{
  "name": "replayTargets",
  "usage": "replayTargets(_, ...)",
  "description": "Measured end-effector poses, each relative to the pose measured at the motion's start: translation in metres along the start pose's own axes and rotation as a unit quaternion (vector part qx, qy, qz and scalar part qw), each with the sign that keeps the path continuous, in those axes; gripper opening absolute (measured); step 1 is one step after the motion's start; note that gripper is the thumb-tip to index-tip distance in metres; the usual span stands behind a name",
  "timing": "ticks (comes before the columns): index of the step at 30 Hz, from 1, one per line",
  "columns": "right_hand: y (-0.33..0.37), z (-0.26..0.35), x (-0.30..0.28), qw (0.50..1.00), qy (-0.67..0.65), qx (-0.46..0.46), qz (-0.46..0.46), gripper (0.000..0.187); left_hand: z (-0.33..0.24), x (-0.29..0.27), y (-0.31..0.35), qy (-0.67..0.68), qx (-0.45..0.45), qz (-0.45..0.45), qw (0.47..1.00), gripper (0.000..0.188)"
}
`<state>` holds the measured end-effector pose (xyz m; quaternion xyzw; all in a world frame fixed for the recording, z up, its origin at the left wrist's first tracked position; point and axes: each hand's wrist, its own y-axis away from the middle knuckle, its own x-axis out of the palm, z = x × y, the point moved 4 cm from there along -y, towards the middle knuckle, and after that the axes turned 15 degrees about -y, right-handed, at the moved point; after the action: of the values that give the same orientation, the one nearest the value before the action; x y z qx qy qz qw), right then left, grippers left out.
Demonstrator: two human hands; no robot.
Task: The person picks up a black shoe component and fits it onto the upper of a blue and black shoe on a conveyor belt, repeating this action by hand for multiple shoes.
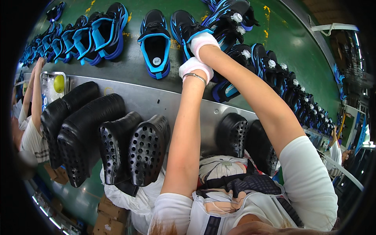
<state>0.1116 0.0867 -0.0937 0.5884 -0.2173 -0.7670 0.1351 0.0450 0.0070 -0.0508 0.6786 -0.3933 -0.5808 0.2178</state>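
A black sneaker with bright blue lining (183, 24) lies toe-away on the green belt, and both my gloved hands are at it. My right hand (203, 41), in a white-pink glove, is closed at its collar. Lower down, my left hand (196, 69), gloved alike with a bracelet at the wrist, is closed about the heel end. The backs of the gloves and my wrists cover most fingers and the sneaker's rear half. Just left stands a matching sneaker (154, 44) with a round white sticker on its insole.
Rows of similar sneakers (105, 33) line the green belt (133, 74) on both sides. Black perforated shoe-shaped forms (147, 150) stand along the metal ledge (172, 84) before me. A tray (66, 80) holds a green fruit (58, 84). Other people's arms (36, 94) reach in at far left and right.
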Motion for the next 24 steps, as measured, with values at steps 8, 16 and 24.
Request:
replayTargets(8, -0.013, -0.01, -0.008, 0.956, -0.264, -0.037, -0.123, 0.054, -0.017, -0.004, -0.005, 0.009, -0.02, -0.094, 0.995, 0.038)
replayTargets(16, 0.139, -0.045, -0.128, 0.978, -0.172, -0.114, -0.023, 0.04, 0.045, -0.036, 0.024, -0.05, -0.209, -0.329, 0.919, 0.027)
replayTargets(24, 0.197, -0.228, -0.097, 0.992, -0.008, 0.128, 0.006, 0.043, -0.034, -0.075, -0.012, -0.177, -0.02, -0.444, 0.878, 0.045)
